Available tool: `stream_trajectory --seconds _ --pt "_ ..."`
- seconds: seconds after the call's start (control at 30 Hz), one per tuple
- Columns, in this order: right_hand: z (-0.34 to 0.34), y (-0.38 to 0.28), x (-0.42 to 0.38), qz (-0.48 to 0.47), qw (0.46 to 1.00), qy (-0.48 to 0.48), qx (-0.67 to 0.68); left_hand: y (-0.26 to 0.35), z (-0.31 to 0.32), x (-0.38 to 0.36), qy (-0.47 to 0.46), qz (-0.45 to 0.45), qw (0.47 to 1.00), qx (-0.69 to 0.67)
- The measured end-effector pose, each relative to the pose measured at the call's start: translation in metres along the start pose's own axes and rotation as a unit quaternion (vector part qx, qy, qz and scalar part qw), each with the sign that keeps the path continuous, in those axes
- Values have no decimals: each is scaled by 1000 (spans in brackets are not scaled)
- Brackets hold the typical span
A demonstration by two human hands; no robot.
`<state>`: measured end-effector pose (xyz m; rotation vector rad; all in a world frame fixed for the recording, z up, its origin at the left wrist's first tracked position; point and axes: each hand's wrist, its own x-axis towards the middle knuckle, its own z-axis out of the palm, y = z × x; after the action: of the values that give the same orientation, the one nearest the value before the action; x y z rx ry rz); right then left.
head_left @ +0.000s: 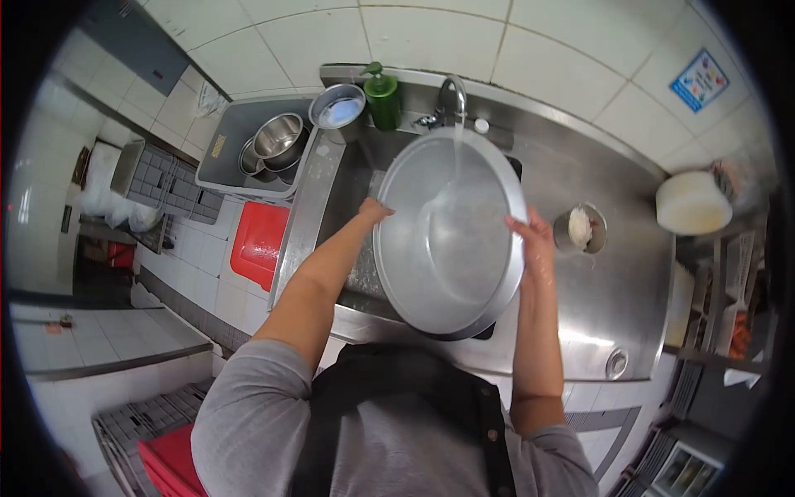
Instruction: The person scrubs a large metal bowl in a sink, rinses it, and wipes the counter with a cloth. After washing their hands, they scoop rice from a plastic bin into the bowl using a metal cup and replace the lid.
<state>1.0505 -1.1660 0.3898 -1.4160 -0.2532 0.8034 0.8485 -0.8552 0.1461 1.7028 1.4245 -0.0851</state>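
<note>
A large round metal basin (464,257) is held over the sink (352,277), tilted, with its inside facing me. Water runs from the faucet (455,93) into its upper part. On the basin's left rim is my left hand (377,209), closed on the edge with some fingers hidden behind it. My right hand (534,234) grips the opposite rim, thumb on the inner side. To the right of that hand, a small metal bowl (602,234) holding something whitish stands on the steel counter.
A green pump bottle (383,101) and a metal pot (335,112) stand at the sink's back left corner. A grey tub (236,137) with metal pots lies farther left, above a red lid (259,244). A whitish round container (694,204) is at the counter's right end.
</note>
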Motion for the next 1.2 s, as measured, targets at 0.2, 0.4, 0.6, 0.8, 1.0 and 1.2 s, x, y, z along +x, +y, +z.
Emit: stream_trajectory --seconds 0.2,0.4,0.6,0.8,1.0,1.2 --pt "40 16 -16 -24 999 12 31 186 6 -6 195 386 899 74" --pt "49 38 1 42 989 69 123 261 12 -83 -11 664 732 154" --pt "46 14 -30 -43 987 126 89 257 6 -45 -349 435 784 -273" --pt "33 -40 -65 -17 986 118 114 197 -17 7 -29 481 876 7" --pt "30 -73 -70 -74 974 154 147 41 31 -23 -4 310 947 -82" --pt "-10 -87 -46 -57 991 122 16 -14 7 -123 -181 16 916 -359"
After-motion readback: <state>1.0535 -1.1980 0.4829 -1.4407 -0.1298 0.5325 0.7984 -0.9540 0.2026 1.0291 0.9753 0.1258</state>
